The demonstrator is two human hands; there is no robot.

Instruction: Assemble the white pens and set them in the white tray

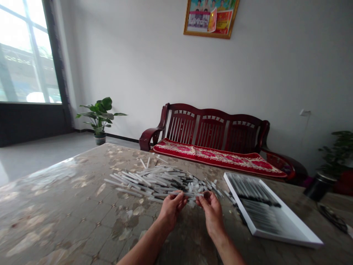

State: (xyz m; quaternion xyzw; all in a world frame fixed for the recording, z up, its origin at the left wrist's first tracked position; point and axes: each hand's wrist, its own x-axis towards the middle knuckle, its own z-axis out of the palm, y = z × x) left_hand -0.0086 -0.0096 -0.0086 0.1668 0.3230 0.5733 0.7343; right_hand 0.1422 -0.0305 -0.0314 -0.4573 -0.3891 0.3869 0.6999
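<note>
A loose pile of thin white plastic pen barrels (pixel 157 182), some with black parts, lies spread on the table top (pixel 66 206). My left hand (pixel 171 209) and my right hand (pixel 211 215) sit at the pile's front edge, fingertips curled inward and close together. Both seem to pinch one thin white barrel (pixel 190 193), though blur and the pile behind it make this uncertain. To the right of my right hand lies a white shallow tray (pixel 264 224) holding neat rows of dark-and-white pens. A few stray barrels lie beyond the pile.
A dark cylindrical canister (pixel 319 187) and a dark tool (pixel 332 218) lie at the table's right side. Behind the table's far edge stand a red-cushioned wooden bench (pixel 212 136) and potted plants (pixel 99 116).
</note>
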